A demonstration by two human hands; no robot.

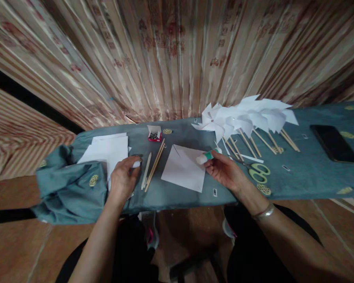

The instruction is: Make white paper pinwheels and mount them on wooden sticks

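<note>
Head view: right hand (224, 171) grasps glue stick (208, 156) over paper square (184, 173); left hand (122, 179) pinches white piece (136, 163) beside sticks (155, 163). Gluing step, seemingly; tip must meet paper.

before you: curtain (177, 59), pleated, pinkish-brown with faded red print, filling the whole back. to your left: dark band (26, 98), crossing the curtain on a slant. below: table (312, 175), long and narrow, draped in blue-grey cloth (67, 192) bunched at its left end. under you: floor (14, 243), reddish-brown, thin seams. light: dim, even.
</note>
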